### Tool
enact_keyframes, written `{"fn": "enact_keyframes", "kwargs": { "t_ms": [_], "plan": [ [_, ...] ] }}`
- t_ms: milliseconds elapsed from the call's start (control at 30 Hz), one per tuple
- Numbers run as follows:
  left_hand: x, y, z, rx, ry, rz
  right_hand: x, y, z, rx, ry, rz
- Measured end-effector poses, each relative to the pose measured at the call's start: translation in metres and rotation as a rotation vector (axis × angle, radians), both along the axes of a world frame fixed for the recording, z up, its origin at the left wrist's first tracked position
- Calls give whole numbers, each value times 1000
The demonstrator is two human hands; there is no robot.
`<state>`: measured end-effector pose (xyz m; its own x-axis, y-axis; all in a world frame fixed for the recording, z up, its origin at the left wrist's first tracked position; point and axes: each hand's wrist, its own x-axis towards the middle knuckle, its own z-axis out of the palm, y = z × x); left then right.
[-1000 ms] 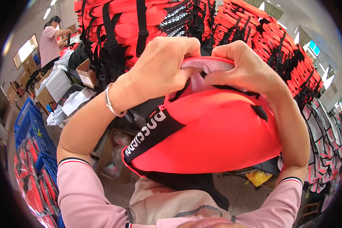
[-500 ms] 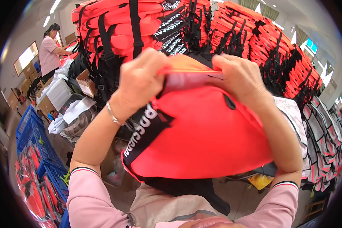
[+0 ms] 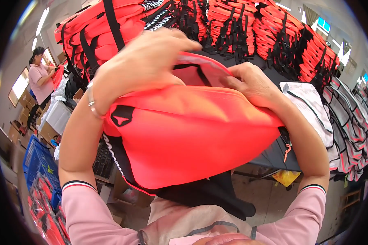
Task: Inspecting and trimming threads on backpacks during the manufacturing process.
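Note:
A bright orange-red bag (image 3: 196, 143) with a black side panel and a small black patch hangs in front of me, its mouth gaping toward the far side. My right hand (image 3: 251, 83) pinches the rim of that mouth, thumb and fingers closed on the fabric. Over the left part of the opening is my left hand (image 3: 147, 59), somewhat blurred, with its fingers stretched out and apart from the thumb. The grey-pink lining shows between the two hands. Below the bag hangs a black fabric part (image 3: 216, 196), in front of my apron (image 3: 180, 214).
Stacks of folded orange-red bags (image 3: 233, 28) with black straps stand beyond a dark table (image 3: 269, 153). White-grey panels (image 3: 308, 108) lie at right. At left are a blue crate (image 3: 41, 159), plastic-wrapped red items (image 3: 45, 208) and a co-worker (image 3: 39, 79) handling red fabric.
My left hand has let go of the rim and spread its fingers. The mouth has opened wider, and the bag has turned and tilted. My right hand keeps its hold.

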<state>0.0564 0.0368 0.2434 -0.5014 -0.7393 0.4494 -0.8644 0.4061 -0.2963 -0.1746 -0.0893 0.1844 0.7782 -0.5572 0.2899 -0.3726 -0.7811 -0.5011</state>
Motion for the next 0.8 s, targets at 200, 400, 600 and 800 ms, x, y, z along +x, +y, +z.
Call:
{"fn": "enact_keyframes", "kwargs": {
  "t_ms": [200, 400, 600, 800],
  "plan": [
    [-43, -47, 3, 458, -49, 107, -10, 19, -21, 879, -183, 297],
    [-49, -56, -13, 326, -90, -134, -19, 36, -51, 211, -58, 116],
    [-51, -65, -22, 210, -215, -282, -22, 49, -64, 464, -159, 17],
    [-36, -63, -28, 235, -172, -264, -24, 35, -79, 80, -411, -207]
  ]
}}
